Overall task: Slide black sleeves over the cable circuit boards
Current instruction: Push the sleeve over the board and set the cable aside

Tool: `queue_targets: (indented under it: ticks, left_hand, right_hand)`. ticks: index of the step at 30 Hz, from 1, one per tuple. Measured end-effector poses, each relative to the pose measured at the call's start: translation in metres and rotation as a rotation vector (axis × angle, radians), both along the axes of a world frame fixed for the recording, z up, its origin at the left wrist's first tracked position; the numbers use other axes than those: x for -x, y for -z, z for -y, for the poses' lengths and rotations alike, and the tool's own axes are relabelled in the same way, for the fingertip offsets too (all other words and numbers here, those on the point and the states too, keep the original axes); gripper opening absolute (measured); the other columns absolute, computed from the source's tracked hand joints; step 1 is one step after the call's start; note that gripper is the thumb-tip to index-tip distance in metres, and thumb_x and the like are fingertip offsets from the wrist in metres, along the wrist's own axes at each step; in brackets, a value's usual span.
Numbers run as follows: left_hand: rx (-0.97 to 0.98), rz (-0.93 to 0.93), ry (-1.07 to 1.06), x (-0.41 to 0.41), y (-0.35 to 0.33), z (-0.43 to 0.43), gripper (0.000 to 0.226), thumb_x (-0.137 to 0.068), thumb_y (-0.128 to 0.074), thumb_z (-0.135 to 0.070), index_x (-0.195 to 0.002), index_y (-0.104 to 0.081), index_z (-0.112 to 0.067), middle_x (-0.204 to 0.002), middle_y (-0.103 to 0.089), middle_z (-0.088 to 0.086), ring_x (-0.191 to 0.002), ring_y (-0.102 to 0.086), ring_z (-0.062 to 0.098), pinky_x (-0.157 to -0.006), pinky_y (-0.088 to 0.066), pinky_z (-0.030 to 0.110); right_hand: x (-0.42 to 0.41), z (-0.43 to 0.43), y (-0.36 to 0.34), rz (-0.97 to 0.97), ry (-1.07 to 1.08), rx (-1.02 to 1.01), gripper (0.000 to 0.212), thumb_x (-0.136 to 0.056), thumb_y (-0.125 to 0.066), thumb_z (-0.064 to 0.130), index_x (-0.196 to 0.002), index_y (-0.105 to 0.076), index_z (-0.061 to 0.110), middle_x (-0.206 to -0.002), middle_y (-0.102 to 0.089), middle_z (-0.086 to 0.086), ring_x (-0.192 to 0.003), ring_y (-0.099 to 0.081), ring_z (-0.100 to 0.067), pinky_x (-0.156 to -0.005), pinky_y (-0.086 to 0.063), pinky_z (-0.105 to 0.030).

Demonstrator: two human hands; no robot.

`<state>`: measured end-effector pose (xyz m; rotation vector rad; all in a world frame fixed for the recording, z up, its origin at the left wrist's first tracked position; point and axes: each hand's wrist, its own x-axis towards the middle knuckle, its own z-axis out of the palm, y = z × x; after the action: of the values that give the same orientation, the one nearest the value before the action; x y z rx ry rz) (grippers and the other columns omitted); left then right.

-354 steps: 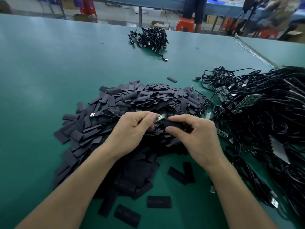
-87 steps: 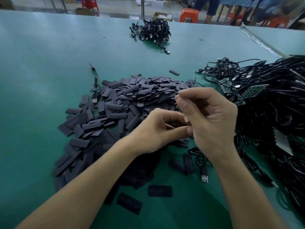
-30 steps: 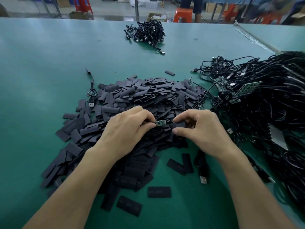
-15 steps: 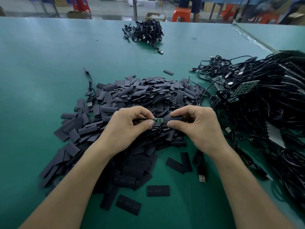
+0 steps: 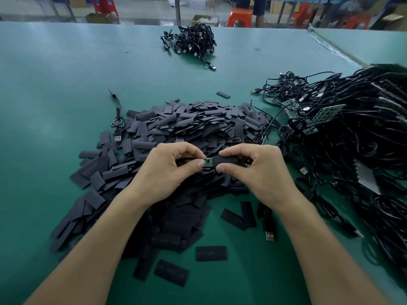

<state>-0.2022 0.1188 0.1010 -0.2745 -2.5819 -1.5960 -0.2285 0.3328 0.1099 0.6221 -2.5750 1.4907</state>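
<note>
While the small green circuit board (image 5: pixel 208 161) sits between the two hands, just above the near slope of the heap of loose sleeves (image 5: pixel 189 126), the whole step turns on one line: board and black sleeve (image 5: pixel 226 160) share a long axis that runs left to right across the view. The left hand (image 5: pixel 167 172) pinches the board's left end between thumb and forefinger. Whether it also grips the cable behind the board cannot be told, since the fingers hide it. The right hand (image 5: pixel 259 175) pinches the sleeve, thumb below and fingers above, with the sleeve's open mouth facing left toward the board. Board and sleeve meet at that mouth, and the board's right end seems to be just inside it, though the overlap is too small to read surely. A short stretch of green lies bare between the left thumb tip and the sleeve edge. Judged from this, the coming move is a straight push along the shared axis, sleeve leftward or board rightward, and neither hand is clearly nearer, since they meet at the joint. A tilt of either piece would likely catch a board corner on the sleeve's lip. To the right, a big tangle of cables (image 5: pixel 352 146) lies apart from the hands.
</note>
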Motion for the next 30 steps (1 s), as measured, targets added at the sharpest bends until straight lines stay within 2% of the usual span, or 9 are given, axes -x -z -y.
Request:
queue_targets:
  ticks: [5, 8, 12, 19, 24, 30]
  left_hand:
    - [-0.021, 0.019, 0.014, 0.0021, 0.0016, 0.0008, 0.010, -0.090, -0.073, -0.016, -0.090, -0.073, -0.027, -0.078, -0.075, -0.008, -0.073, -0.070, 0.005, -0.069, -0.051, 0.016]
    - [-0.054, 0.029, 0.018, 0.0033, 0.0017, 0.0025, 0.011, -0.090, -0.073, -0.016, -0.089, -0.074, -0.027, -0.077, -0.076, -0.005, -0.072, -0.071, 0.008, -0.069, -0.053, 0.017]
    - [-0.115, 0.041, 0.035, 0.0042, 0.0010, 0.0044, 0.010, -0.089, -0.074, -0.016, -0.089, -0.076, -0.026, -0.076, -0.076, -0.001, -0.069, -0.068, 0.006, -0.066, -0.051, 0.015]
    - [-0.158, 0.050, 0.036, 0.0040, 0.0010, 0.0058, 0.014, -0.091, -0.072, -0.015, -0.090, -0.077, -0.027, -0.079, -0.076, 0.001, -0.072, -0.069, 0.011, -0.068, -0.054, 0.018]
    - [-0.173, 0.039, 0.018, 0.0026, -0.0009, 0.0053, 0.017, -0.093, -0.069, -0.015, -0.088, -0.077, -0.028, -0.077, -0.076, 0.000, -0.071, -0.069, 0.007, -0.063, -0.051, 0.013]
    - [-0.177, 0.048, 0.005, 0.0025, -0.0020, 0.0049, 0.012, -0.093, -0.068, -0.014, -0.091, -0.076, -0.024, -0.075, -0.076, 0.001, -0.061, -0.063, 0.001, -0.060, -0.053, 0.016]
  right_hand:
    - [-0.0006, 0.0005, -0.0016, -0.021, 0.023, 0.009, 0.025, -0.072, -0.088, 0.023, -0.096, -0.079, 0.021, -0.087, -0.073, 0.015, -0.079, -0.068, 0.000, -0.075, -0.054, -0.016]
    - [0.0010, -0.0011, -0.0024, -0.001, 0.040, 0.084, 0.022, -0.072, -0.087, 0.021, -0.093, -0.080, 0.021, -0.084, -0.074, 0.014, -0.078, -0.069, 0.000, -0.075, -0.055, -0.018]
    - [0.0039, -0.0039, -0.0003, 0.037, 0.039, 0.172, 0.019, -0.071, -0.087, 0.018, -0.087, -0.079, 0.024, -0.078, -0.075, 0.014, -0.073, -0.069, 0.000, -0.070, -0.052, -0.014]
    - [0.0064, -0.0042, 0.0042, 0.059, 0.001, 0.172, 0.017, -0.072, -0.086, 0.021, -0.087, -0.079, 0.024, -0.079, -0.075, 0.015, -0.071, -0.068, 0.001, -0.067, -0.050, -0.012]
    - [0.0070, -0.0043, 0.0039, 0.076, -0.036, 0.178, 0.018, -0.072, -0.086, 0.019, -0.086, -0.078, 0.027, -0.078, -0.075, 0.013, -0.070, -0.067, 0.000, -0.067, -0.048, -0.012]
    - [0.0053, -0.0022, 0.0019, 0.041, -0.030, 0.198, 0.018, -0.070, -0.085, 0.025, -0.085, -0.076, 0.030, -0.080, -0.075, 0.016, -0.071, -0.067, 0.003, -0.066, -0.045, -0.009]
